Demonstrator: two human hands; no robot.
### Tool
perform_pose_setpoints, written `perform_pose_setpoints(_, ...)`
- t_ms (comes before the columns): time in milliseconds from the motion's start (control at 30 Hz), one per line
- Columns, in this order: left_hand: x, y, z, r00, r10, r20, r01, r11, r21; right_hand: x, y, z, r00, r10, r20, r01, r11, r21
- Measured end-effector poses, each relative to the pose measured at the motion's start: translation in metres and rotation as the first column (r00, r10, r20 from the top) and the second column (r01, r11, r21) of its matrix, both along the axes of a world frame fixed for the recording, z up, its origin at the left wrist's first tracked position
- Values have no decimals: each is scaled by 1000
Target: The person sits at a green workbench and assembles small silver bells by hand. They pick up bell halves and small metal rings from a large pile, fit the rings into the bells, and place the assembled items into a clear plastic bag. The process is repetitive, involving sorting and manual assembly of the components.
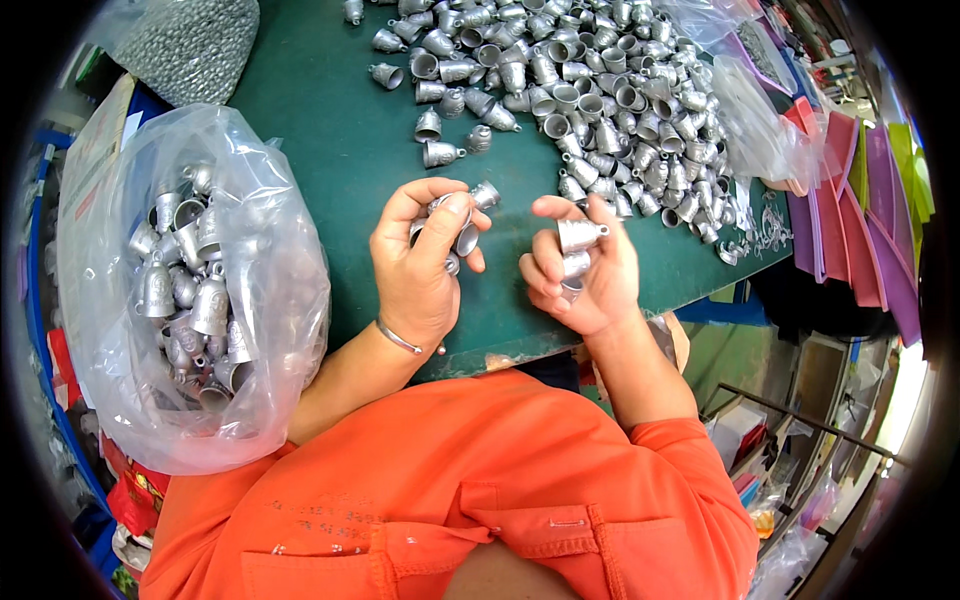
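Small silver metal bells, each with a loop on top, are in both of my hands. My left hand (422,262) is closed round several of them; one bell (484,195) pokes out past the fingertips. In my right hand (590,275) a bell (577,235) shows between thumb and fingers, with more silver pieces below it in the curled fingers. Both hands are above the near part of the green table (345,170), a short gap apart. Beyond them spreads a large heap of the same bells (590,100), some upright, some on their sides.
A clear plastic bag (290,290) with several bells stands left of my left forearm. Behind it, another bag (190,50) holds small silver pieces. Empty-looking clear plastic (755,120) and purple, pink and green sheets (850,210) line the right side. Small metal bits (765,230) lie by the right edge.
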State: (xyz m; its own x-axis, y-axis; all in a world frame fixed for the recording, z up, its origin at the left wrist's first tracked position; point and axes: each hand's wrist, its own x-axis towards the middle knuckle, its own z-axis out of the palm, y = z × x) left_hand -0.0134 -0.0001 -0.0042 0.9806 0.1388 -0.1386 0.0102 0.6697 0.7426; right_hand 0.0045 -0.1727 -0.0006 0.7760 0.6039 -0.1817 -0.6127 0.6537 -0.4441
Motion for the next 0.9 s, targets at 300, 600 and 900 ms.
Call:
perform_pose_setpoints(300, 3, 2, 2, 998, 63, 30, -64, 998, 10, 39, 25, 16, 349, 472, 810, 715, 424, -555)
perform_pose_setpoints(600, 2, 1, 2, 999, 44, 28, -45, 999, 6, 42, 22, 6, 339, 510, 790, 726, 393, -565)
perform_pose_setpoints(900, 2, 1, 2, 999, 33, 8, -33, 999, -6, 11, 16, 6, 976, -210, -62, 194, 961, -198)
